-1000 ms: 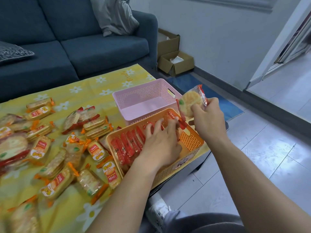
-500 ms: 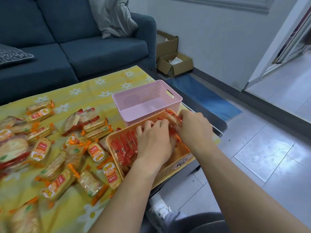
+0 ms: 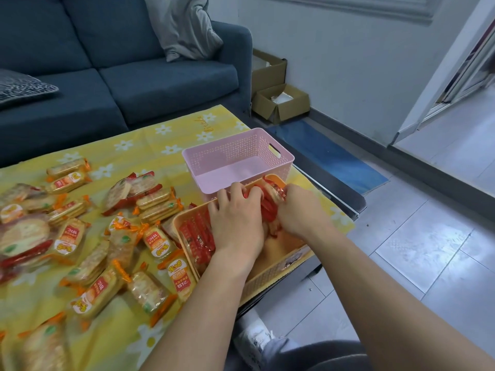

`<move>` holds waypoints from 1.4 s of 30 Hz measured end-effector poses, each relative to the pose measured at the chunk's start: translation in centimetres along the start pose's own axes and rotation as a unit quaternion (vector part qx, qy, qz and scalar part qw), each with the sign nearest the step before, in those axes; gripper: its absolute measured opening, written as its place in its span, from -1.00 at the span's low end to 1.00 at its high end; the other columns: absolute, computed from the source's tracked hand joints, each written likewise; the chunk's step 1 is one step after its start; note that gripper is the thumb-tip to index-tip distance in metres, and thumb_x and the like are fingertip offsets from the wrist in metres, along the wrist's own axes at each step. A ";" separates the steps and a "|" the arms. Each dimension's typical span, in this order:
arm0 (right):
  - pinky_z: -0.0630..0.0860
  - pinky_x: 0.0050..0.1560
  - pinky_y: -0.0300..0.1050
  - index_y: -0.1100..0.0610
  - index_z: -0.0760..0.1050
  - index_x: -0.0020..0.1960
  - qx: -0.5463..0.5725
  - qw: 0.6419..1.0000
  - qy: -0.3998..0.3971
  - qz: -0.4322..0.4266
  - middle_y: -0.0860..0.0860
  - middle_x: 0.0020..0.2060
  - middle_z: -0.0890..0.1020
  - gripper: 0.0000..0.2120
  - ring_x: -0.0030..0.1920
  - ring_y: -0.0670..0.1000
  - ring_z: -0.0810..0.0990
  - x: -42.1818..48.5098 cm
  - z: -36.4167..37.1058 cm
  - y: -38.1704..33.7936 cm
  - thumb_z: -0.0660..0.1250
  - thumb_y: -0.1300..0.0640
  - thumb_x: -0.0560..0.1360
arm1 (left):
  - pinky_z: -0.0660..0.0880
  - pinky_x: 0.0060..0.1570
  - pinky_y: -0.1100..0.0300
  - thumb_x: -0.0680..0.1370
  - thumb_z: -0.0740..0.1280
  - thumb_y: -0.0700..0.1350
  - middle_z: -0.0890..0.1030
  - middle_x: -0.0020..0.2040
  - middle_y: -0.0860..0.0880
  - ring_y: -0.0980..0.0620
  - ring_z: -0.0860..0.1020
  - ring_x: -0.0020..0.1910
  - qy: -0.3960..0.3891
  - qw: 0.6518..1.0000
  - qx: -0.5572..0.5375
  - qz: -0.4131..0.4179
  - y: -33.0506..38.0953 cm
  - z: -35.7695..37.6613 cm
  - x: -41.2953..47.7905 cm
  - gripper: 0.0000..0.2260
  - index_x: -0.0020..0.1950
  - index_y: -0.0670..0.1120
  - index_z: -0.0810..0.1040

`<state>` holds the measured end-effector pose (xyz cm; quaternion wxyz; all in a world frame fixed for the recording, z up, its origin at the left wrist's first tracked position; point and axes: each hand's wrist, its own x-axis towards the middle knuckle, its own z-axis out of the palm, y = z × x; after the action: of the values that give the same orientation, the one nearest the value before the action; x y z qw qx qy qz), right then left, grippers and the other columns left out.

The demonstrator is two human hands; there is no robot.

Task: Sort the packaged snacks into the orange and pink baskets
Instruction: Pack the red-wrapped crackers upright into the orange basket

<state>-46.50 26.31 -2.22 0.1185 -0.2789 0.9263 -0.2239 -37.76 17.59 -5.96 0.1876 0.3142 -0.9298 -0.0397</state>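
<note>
Orange perforated plastic basket (image 3: 270, 279), at the table (image 3: 171, 135) corner just beside the pink perforated plastic basket (image 3: 230, 153): holds red-wrapped snack packets (image 3: 197, 236) stood on edge, apparently to save room. Left hand (image 3: 235, 223) and right hand (image 3: 300, 210) both curl round packets at its far end, seemingly tucking them upright. Orange-wrapped cracker packets (image 3: 156, 241) lie loose on the table, unsorted.

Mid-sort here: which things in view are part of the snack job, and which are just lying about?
Job: orange basket, pink basket, red-wrapped packets in the orange basket, loose snack packets on the yellow cloth, left hand, right hand.
Lying about: blue sofa, grey cushion, cardboard boxes, blue mat.
</note>
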 end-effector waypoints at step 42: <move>0.57 0.20 0.02 0.26 0.34 0.48 -0.465 0.808 -0.279 -0.230 0.17 0.40 0.50 -0.25 0.30 0.18 0.57 5.0 11.4 -21.2 0.58 0.11 0.41 | 0.45 -0.07 0.11 0.57 0.27 -0.32 0.54 0.32 -0.09 -0.10 0.55 0.10 -0.200 0.957 -0.145 -0.154 -27.7 -5.4 7.6 -0.44 0.52 0.04 0.30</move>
<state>-36.80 3.75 -2.42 0.1728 -0.5562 0.7553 0.3006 -25.53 -8.81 -3.84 0.0327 0.4085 -0.8730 -0.2646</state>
